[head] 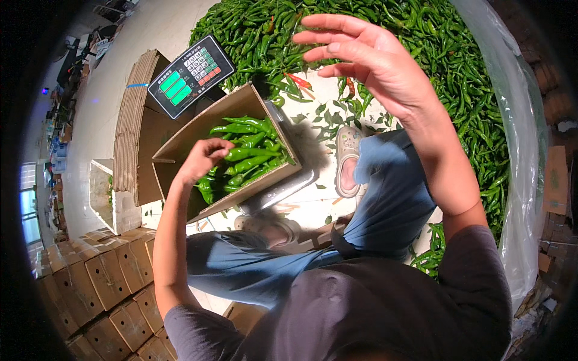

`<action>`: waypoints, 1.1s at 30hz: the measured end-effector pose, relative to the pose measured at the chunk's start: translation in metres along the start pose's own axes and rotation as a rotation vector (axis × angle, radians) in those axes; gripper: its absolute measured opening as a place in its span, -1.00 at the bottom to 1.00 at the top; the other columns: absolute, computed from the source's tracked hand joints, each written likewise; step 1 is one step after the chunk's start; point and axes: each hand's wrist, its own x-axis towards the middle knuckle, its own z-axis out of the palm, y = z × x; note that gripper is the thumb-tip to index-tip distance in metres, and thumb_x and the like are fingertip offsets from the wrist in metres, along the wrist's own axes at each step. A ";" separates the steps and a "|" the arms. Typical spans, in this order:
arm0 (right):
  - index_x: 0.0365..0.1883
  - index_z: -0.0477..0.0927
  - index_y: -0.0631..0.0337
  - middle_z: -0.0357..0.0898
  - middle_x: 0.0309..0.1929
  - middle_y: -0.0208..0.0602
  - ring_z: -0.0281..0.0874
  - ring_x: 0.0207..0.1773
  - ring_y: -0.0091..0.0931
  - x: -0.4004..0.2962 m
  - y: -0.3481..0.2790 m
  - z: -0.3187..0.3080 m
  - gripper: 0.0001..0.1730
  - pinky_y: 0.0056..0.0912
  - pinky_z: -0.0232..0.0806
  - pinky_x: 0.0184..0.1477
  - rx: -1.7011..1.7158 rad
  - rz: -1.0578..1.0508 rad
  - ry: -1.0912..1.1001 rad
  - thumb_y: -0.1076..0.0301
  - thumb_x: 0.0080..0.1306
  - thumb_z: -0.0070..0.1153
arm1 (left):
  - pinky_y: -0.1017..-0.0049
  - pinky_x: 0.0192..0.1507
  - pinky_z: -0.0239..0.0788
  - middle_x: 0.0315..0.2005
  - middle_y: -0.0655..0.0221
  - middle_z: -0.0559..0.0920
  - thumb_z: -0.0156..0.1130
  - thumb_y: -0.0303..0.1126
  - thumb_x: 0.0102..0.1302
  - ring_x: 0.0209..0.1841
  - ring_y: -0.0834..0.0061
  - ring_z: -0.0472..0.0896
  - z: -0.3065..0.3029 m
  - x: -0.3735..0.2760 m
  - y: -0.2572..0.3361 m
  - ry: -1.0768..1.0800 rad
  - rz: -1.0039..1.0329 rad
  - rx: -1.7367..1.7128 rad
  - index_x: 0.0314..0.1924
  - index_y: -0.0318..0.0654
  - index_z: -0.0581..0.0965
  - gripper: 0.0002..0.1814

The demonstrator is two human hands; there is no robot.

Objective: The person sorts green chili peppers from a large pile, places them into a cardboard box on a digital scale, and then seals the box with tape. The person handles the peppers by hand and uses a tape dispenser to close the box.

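Note:
An open cardboard box [275,178] holding green peppers [253,153] stands tilted in view on a metal scale platform [280,194]. My left hand [205,158] is over the box, its fingers curled by the stem end of a pepper; whether it grips that pepper I cannot tell. Raised over the edge of a large pile of green peppers [253,40] is my right hand [361,54], fingers apart and nothing in them. The scale's display and keypad unit [191,76] stands beyond the box, its screens lit green.
Flattened cardboard [131,131] leans left of the box, near a white foam box [122,212]. Closed cartons [106,280] are stacked at the lower left. Clear plastic sheeting [519,135] borders the pile on the right. Loose leaves [332,118] and a red pepper [299,81] lie on the floor.

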 end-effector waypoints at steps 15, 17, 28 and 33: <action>0.07 0.37 0.34 0.48 -0.02 -0.17 0.49 -0.08 -0.52 0.002 -0.010 -0.008 -0.55 -0.53 0.39 -0.08 0.066 -0.038 0.046 0.32 0.24 0.04 | 0.29 -0.03 0.36 -0.17 0.11 0.52 0.19 -0.53 0.03 -0.04 0.06 0.45 -0.009 0.014 0.114 -0.154 0.431 0.967 -0.07 -0.29 0.48 -0.62; 0.07 0.37 0.34 0.49 -0.02 -0.18 0.49 -0.08 -0.52 0.002 -0.014 -0.011 -0.54 -0.53 0.39 -0.07 0.099 -0.040 0.060 0.32 0.24 0.05 | 0.33 0.04 0.33 -0.09 0.11 0.50 0.17 -0.60 0.04 -0.01 0.10 0.46 0.021 0.039 0.089 -0.087 0.480 0.732 -0.02 -0.31 0.45 -0.57; 0.06 0.39 0.32 0.49 -0.03 -0.19 0.49 -0.10 -0.55 -0.004 -0.038 -0.020 -0.57 -0.55 0.37 -0.09 0.139 -0.094 0.114 0.37 0.23 0.05 | 0.29 0.21 0.06 0.11 0.18 0.30 0.31 -0.49 -0.09 0.18 0.13 0.23 0.065 0.017 0.043 0.026 0.378 0.623 0.07 -0.27 0.38 -0.37; 0.06 0.38 0.32 0.50 -0.03 -0.19 0.50 -0.11 -0.56 -0.007 -0.042 -0.023 -0.56 -0.54 0.37 -0.10 0.153 -0.140 0.144 0.36 0.23 0.05 | 0.29 0.08 0.16 -0.09 0.13 0.42 0.24 -0.61 -0.12 0.02 0.10 0.34 0.078 0.017 0.055 0.004 0.206 0.650 0.08 -0.26 0.34 -0.35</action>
